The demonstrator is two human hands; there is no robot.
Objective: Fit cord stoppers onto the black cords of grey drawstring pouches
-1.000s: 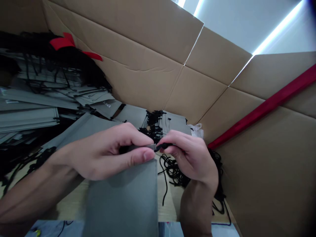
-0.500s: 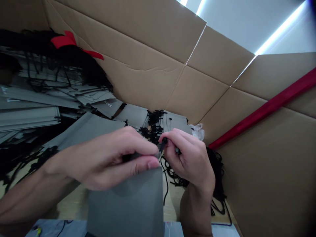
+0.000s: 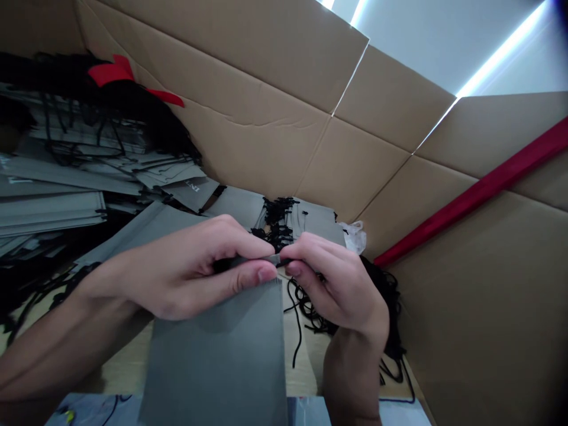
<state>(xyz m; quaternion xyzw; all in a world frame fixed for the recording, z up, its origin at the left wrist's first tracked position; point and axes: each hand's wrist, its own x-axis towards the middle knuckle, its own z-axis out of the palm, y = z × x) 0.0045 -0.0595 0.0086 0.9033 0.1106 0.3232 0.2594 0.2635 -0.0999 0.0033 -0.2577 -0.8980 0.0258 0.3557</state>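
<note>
A grey drawstring pouch [image 3: 217, 355] hangs upright in front of me. My left hand [image 3: 195, 269] pinches its top edge near the right corner, thumb on the near side. At that corner my right hand [image 3: 339, 281] is closed, thumb against fingertips, on a short piece of black cord [image 3: 284, 262] that meets the pouch's hem. The two hands' fingertips almost touch. How far the cord runs inside the hem is hidden. Loose black cords [image 3: 306, 310] lie on the table just behind my right hand.
Many grey pouches [image 3: 66, 171] with black cords are heaped at the left, with a red strip [image 3: 110, 72] on top. More pouches [image 3: 315, 220] lie by the cardboard wall [image 3: 248, 89]. A clear plastic bag [image 3: 354, 236] sits near a dark red band [image 3: 470, 198] at right.
Both hands have risen slightly, the left shifting leftward with the pouch. The black cord end, which stuck up from my right fingers, is now mostly covered by them.
</note>
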